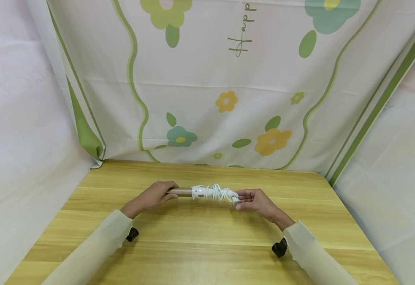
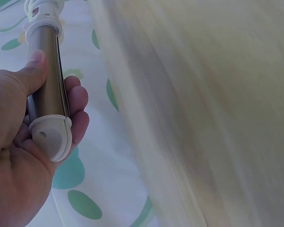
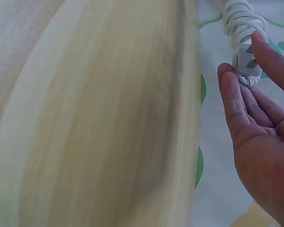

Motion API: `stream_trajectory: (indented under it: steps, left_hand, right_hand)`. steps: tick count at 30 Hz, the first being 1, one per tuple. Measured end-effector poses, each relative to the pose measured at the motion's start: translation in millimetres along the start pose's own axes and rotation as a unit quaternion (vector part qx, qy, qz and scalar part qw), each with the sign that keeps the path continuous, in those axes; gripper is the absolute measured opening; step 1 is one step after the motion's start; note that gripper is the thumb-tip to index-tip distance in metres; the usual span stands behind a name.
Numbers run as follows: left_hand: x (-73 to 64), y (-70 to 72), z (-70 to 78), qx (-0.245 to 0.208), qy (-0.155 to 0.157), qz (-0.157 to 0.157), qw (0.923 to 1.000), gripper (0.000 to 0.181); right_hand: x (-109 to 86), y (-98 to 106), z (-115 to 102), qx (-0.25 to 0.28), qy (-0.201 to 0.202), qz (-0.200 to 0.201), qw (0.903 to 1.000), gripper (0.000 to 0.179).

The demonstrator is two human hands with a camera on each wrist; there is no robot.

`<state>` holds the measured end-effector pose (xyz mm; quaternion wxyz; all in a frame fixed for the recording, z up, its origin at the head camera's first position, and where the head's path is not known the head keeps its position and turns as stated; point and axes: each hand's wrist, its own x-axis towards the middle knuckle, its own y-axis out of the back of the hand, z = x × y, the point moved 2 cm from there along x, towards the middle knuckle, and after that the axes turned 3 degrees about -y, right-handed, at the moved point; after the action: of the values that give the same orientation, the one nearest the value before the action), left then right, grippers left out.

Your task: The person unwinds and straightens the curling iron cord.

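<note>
A curling iron (image 1: 184, 192), with a gold-brown barrel and a white handle, is held level above the table. My left hand (image 1: 156, 194) grips the barrel; in the left wrist view the thumb lies along the barrel (image 2: 49, 97) and the fingers wrap behind it, beside the rounded white tip (image 2: 51, 139). White cord (image 1: 219, 192) is wound several times around the handle. At the handle's end, my right hand (image 1: 259, 204) holds the corded end between thumb and fingers. The two-pin plug (image 3: 249, 60) hangs there, right beside the thumb in the right wrist view.
The wood-grain table (image 1: 207, 253) spreads beneath both hands. A white curtain (image 1: 193, 79) with flowers and green borders rises along its back edge, and pale cloth (image 1: 400, 170) hangs on both sides. Black wrist devices (image 1: 280, 248) show under both sleeves.
</note>
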<state>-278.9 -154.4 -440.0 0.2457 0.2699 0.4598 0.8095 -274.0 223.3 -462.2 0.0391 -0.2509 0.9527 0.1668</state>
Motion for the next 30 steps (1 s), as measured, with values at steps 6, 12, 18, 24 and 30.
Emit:
stream_trajectory:
  steps: [6, 12, 18, 24, 30]
  left_hand:
    - [-2.7, 1.8, 1.0, -0.009, 0.006, -0.007, 0.9999, 0.022]
    - [-4.1, 2.5, -1.4, -0.018, 0.002, -0.01, 0.9998, 0.022]
    - [-5.3, 3.1, -2.0, -0.03, -0.001, -0.013, 0.9995, 0.022]
    - [-5.8, 2.0, -3.1, -0.028, -0.007, -0.01, 0.9995, 0.021]
    - [-6.3, 1.1, -3.9, -0.03, -0.009, -0.008, 0.9995, 0.022]
  right_hand:
    - [-0.5, -1.4, -2.0, -0.006, -0.001, -0.003, 1.0, 0.063]
    - [-1.1, -2.3, -3.5, 0.0, 0.003, -0.013, 0.9999, 0.066]
    - [-0.9, -0.9, -3.4, -0.008, 0.007, 0.002, 0.9999, 0.061]
    - [-0.9, -0.5, -3.0, -0.01, -0.001, 0.006, 0.9999, 0.056]
    - [0.3, 0.5, -2.4, -0.022, -0.012, 0.024, 0.9994, 0.053]
